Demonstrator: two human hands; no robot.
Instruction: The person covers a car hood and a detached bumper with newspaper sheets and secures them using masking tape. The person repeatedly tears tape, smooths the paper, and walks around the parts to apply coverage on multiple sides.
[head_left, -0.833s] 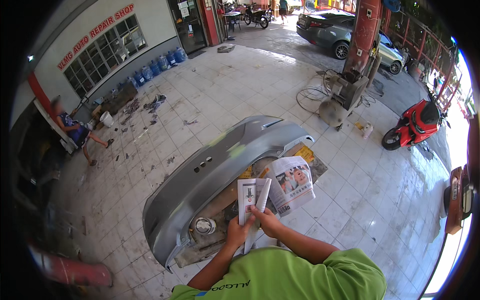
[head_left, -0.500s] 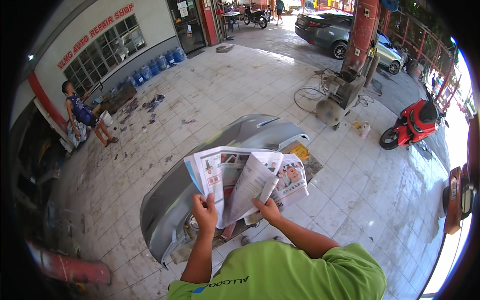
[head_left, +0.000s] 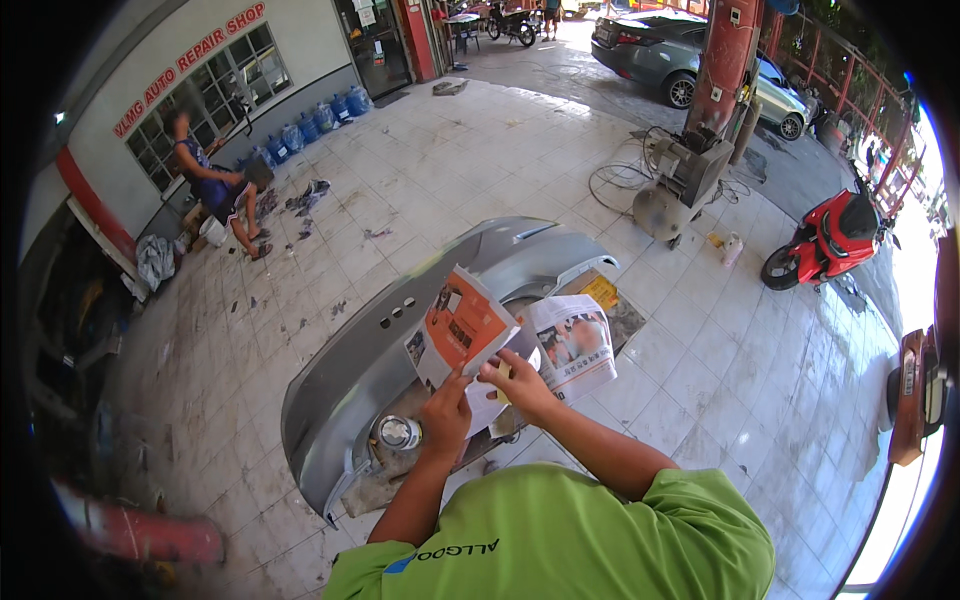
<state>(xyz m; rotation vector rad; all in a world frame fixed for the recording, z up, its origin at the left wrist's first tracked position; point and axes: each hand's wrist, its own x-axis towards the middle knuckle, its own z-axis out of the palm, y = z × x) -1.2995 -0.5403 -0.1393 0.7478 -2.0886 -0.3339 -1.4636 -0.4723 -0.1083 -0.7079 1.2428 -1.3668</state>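
My left hand (head_left: pixel 447 412) pinches the lower edge of a folded newspaper (head_left: pixel 462 325), its orange page tilted up. My right hand (head_left: pixel 522 390) is closed at the same bundle, close beside the left. A small pale yellow piece shows by its fingers, too hidden to name. More newspaper sheets (head_left: pixel 580 350) with a large photo spread out to the right, beyond my right hand. Under and beyond the paper lies a grey car bumper (head_left: pixel 335 400), curved around a low support. An opened round can (head_left: pixel 400 433) stands inside its curve, near my left forearm.
An air compressor (head_left: pixel 680 185) with hoses stands at the far right, near a red pillar (head_left: pixel 722 75). A red scooter (head_left: pixel 830 240) is parked at right. Far left, a person (head_left: pixel 210 180) bends near blue water jugs (head_left: pixel 308 128). Scraps litter the tiled floor.
The newspaper has been folded smaller, bringing an orange page up, and my hands have come together. The can is now uncovered. The far-left person has moved right and bent down.
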